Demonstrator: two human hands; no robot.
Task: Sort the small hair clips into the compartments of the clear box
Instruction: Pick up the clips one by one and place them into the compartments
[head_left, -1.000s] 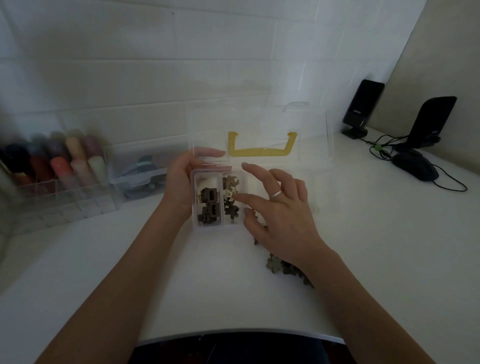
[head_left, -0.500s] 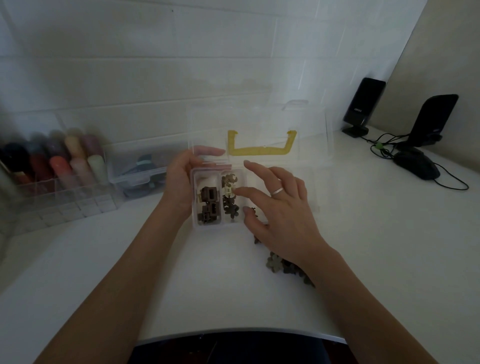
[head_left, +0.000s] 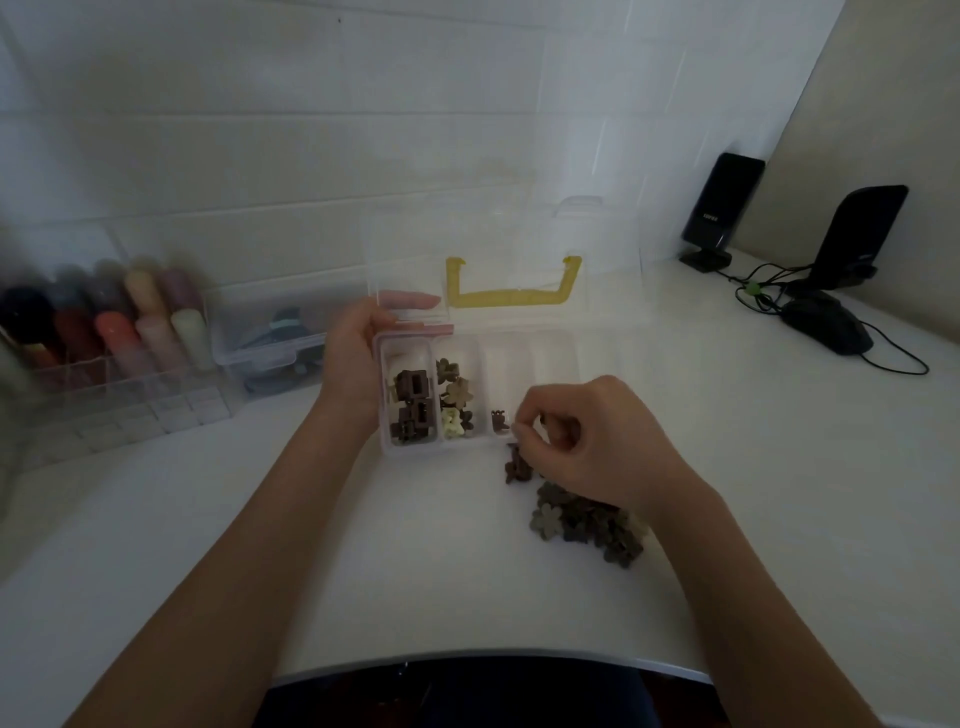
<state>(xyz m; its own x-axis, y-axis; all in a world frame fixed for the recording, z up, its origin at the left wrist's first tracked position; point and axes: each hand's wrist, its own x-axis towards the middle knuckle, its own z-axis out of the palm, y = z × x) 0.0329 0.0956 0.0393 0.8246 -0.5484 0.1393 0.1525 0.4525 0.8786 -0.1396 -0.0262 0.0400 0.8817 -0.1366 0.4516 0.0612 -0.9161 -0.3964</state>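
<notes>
White brick wall and a pale bench (head_left: 218, 530) frame the work. On the bench lies the clear plastic compartment box (head_left: 550, 353), lid up, its leftmost end grasped by the left hand (head_left: 358, 364). Its first compartment holds dark brown square clips (head_left: 414, 410), the second brown and cream flower clips (head_left: 454, 400), the third one small dark clip (head_left: 498, 420); the compartments further right look empty. The right hand (head_left: 587, 441) has fingers curled at the box's near edge, seemingly pinching a clip, though I cannot tell for sure. A heap of unsorted flower-shaped clips (head_left: 587, 519) waits just beside that wrist, so I judge the sorting under halfway done.
</notes>
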